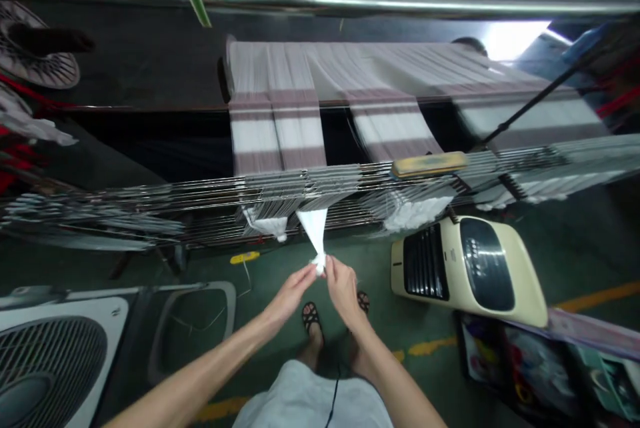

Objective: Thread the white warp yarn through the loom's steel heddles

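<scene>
A bundle of white warp threads (315, 228) fans out from the row of heddles and narrows to a knotted end. My left hand (295, 285) pinches that end from the left. On its other side my right hand (343, 281) grips the same end with thumb and fingers. The heddles on metal bars (280, 185) run across the view just beyond my hands. Behind them, wide bands of white and mauve warp (277, 125) come down from the beam. Another knotted white bundle (273, 227) hangs to the left, and a bunched white one (417, 211) to the right.
A yellow-backed brush (429, 165) lies on the heddle bars. At right stands a cream machine or stool-like casing (520, 268), near a cart with small items (540, 368). A fan (50, 355) is at lower left. A yellow tool (245, 257) hangs on a cord.
</scene>
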